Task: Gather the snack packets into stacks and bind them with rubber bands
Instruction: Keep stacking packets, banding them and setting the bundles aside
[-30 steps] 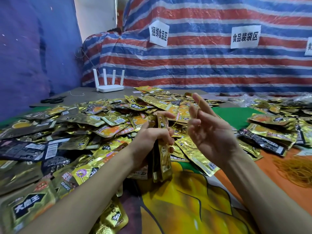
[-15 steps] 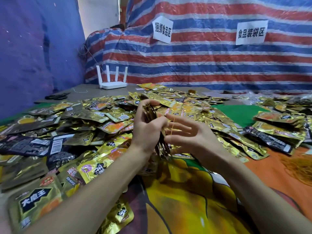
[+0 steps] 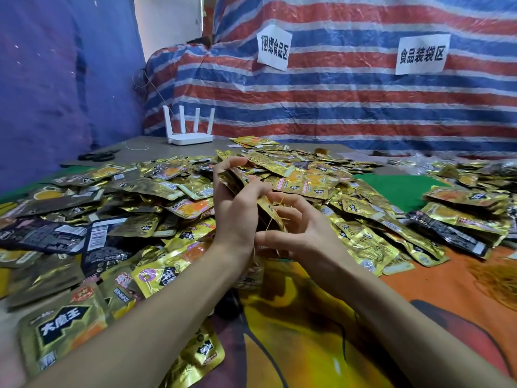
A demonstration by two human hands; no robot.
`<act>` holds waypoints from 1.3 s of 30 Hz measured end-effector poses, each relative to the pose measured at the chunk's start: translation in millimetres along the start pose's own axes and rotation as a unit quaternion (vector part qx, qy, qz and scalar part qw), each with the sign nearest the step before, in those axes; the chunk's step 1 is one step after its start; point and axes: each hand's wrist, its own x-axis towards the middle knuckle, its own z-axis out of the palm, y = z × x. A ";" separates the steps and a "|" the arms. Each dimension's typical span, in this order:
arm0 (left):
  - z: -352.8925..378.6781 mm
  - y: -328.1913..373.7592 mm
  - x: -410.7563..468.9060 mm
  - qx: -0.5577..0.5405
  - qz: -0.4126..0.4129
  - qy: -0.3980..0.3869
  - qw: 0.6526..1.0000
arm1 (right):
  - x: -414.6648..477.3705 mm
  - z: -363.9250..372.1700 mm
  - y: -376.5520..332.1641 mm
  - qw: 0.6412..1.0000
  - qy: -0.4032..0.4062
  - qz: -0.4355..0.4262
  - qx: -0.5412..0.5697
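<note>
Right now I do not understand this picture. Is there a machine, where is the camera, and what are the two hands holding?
There is no machine here. The picture comes from a camera worn on a person's head, looking forward and down, so the two bare arms are that person's own. The left hand grips a stack of snack packets. The right hand hooks a thin yellow rubber band with curled fingers and stretches it against the stack. On the table lie many loose gold packets, a heap of spare rubber bands at the right edge, and a white router at the back.
</note>
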 end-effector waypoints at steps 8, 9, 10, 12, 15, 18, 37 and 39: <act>-1.1 4.5 5.6 -0.016 -0.024 0.056 0.998 | -2.3 2.4 3.8 0.997 0.038 -0.032 -0.055; -1.3 5.3 6.1 -0.016 -0.023 0.055 0.998 | -2.8 2.7 3.8 0.998 0.035 -0.033 -0.051; -0.8 6.3 6.9 -0.020 -0.017 0.054 0.998 | -3.5 3.1 3.9 0.998 0.031 -0.033 -0.049; -0.6 8.6 8.4 -0.035 -0.005 0.055 0.998 | -5.8 5.6 2.7 0.998 0.020 -0.033 -0.053; -3.0 7.0 8.5 -0.036 -0.025 0.041 0.998 | -8.4 9.1 0.1 0.997 0.017 -0.045 -0.066; -4.4 0.3 5.3 -0.035 -0.099 0.010 0.994 | -8.1 6.5 -1.6 0.992 0.034 -0.075 -0.097; -1.0 -10.8 3.6 -0.056 -0.257 -0.010 0.965 | -4.1 -4.5 -8.3 0.980 0.077 -0.039 -0.178; -0.8 -10.3 3.8 -0.062 -0.259 -0.007 0.964 | -4.5 -4.6 -8.0 0.982 0.076 -0.034 -0.171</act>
